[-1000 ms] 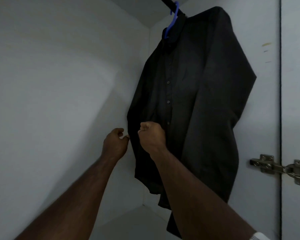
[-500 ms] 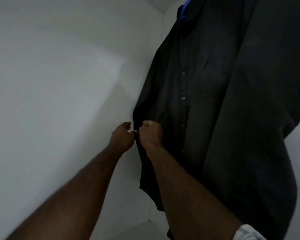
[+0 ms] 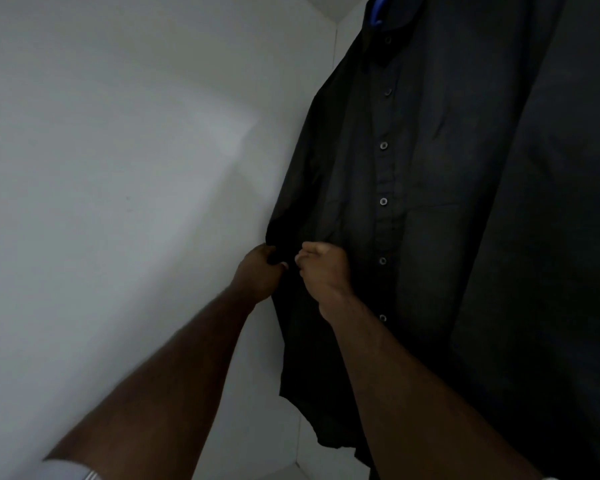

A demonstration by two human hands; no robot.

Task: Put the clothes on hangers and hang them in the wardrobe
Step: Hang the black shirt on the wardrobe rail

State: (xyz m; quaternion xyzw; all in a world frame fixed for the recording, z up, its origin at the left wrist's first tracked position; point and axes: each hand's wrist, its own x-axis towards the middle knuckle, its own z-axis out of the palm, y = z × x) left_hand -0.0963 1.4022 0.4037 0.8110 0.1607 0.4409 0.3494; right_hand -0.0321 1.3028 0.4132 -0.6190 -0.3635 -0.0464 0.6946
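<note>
A black button-up shirt [image 3: 430, 202] hangs inside the white wardrobe on a blue hanger [image 3: 378, 8], of which only a small piece shows at the collar. My left hand [image 3: 258, 275] pinches the shirt's left edge at the sleeve end. My right hand [image 3: 323, 268] grips the fabric just beside it, fingers curled into the cloth. The two hands are nearly touching. The rail is out of view.
The wardrobe's white left wall [image 3: 118, 202] fills the left half of the view. A corner seam [image 3: 335, 46] runs down behind the shirt. A strip of the wardrobe floor [image 3: 274, 471] shows at the bottom.
The view has moved closer and to the right, so the shirt fills more of the frame and the door hinge is gone. Both hands stay on the shirt's left edge, now gripping it more tightly.
</note>
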